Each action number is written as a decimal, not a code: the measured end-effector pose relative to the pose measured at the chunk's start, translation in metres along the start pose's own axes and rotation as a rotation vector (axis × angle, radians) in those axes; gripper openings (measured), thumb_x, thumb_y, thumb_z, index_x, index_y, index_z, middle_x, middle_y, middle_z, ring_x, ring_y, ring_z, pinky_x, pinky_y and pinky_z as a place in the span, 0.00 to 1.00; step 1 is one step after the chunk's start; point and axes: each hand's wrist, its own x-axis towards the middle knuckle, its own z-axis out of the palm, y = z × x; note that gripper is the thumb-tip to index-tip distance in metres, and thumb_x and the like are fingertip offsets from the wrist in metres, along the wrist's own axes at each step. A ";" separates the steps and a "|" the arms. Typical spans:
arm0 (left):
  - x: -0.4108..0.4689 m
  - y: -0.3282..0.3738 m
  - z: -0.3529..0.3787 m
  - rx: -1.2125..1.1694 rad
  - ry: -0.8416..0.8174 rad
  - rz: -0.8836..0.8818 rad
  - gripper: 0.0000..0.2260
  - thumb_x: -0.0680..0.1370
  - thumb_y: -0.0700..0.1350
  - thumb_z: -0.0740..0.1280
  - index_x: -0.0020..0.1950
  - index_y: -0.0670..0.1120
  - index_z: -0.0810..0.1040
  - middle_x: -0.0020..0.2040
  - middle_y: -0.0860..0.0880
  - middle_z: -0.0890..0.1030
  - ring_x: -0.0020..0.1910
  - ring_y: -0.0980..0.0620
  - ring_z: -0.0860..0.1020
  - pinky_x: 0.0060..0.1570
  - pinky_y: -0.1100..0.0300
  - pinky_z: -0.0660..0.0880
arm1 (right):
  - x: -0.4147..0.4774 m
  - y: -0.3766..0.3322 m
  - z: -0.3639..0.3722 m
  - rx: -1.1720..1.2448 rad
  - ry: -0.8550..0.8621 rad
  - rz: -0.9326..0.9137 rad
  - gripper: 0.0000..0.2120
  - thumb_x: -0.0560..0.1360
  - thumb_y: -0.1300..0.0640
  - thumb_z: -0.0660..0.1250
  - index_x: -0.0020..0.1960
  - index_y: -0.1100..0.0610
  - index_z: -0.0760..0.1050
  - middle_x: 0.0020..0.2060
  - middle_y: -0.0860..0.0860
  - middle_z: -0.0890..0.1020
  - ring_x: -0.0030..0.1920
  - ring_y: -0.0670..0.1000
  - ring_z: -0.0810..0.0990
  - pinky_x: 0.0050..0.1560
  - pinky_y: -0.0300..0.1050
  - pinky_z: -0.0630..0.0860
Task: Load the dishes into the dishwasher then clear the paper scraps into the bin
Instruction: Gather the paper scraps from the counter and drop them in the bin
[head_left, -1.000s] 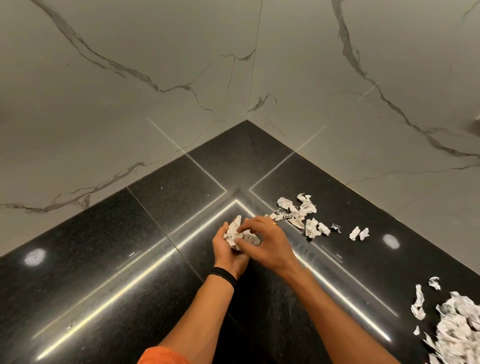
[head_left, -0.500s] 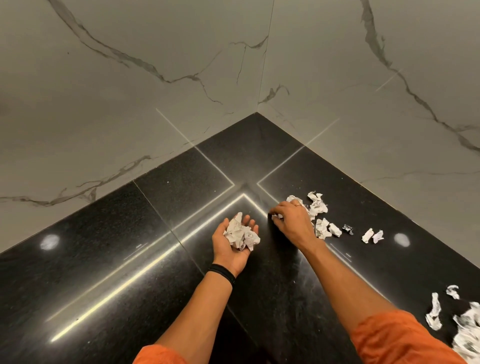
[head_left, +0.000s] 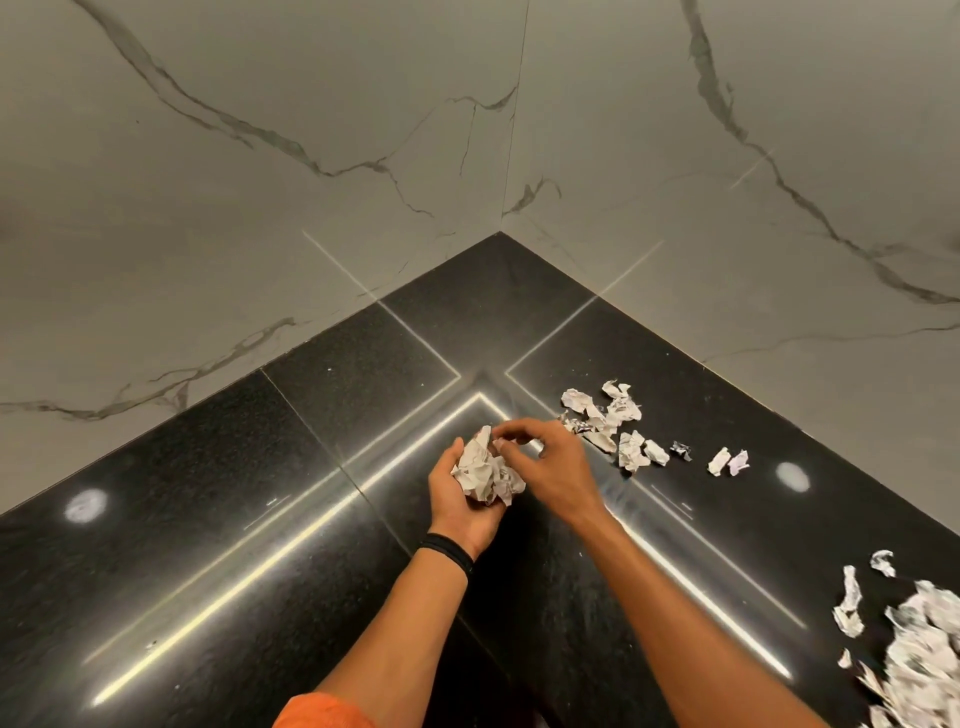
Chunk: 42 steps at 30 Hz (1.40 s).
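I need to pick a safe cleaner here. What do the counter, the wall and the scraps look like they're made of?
Counter: black polished stone, probably granite, going by the fine speckles, mirror-sharp light reflections and slab seams. Wall: marble or marble-look tile with a satin finish, showing grey veins and only faint reflections. Scraps: thin matt paper, creased, with grey print.

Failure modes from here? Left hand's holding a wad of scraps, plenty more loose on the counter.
1. The wad of scraps looks bulky for the cupped left hand; if the right hand adds more, pieces may spill onto the counter.
2. The two small pieces lie apart from the near cluster and could be missed.
3. The large pile probably needs separate trips.
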 end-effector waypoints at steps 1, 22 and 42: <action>-0.005 -0.001 0.002 0.002 -0.007 0.000 0.20 0.82 0.52 0.61 0.66 0.40 0.79 0.56 0.40 0.82 0.53 0.42 0.81 0.68 0.47 0.70 | -0.002 0.001 0.000 0.014 0.002 0.008 0.07 0.76 0.61 0.74 0.52 0.54 0.86 0.42 0.40 0.85 0.47 0.36 0.82 0.49 0.27 0.72; -0.073 -0.029 -0.028 -0.079 -0.238 -0.097 0.25 0.79 0.51 0.64 0.72 0.39 0.73 0.59 0.40 0.79 0.56 0.42 0.80 0.67 0.46 0.73 | -0.103 -0.034 0.066 1.302 0.542 0.698 0.22 0.79 0.48 0.68 0.64 0.63 0.80 0.58 0.61 0.84 0.60 0.60 0.84 0.68 0.58 0.76; -0.232 -0.157 -0.141 -0.066 -0.034 0.165 0.13 0.81 0.45 0.60 0.58 0.41 0.81 0.51 0.41 0.84 0.49 0.44 0.84 0.58 0.51 0.79 | -0.324 -0.028 0.067 1.160 0.426 0.678 0.13 0.80 0.55 0.69 0.61 0.60 0.83 0.57 0.58 0.85 0.60 0.57 0.84 0.68 0.60 0.75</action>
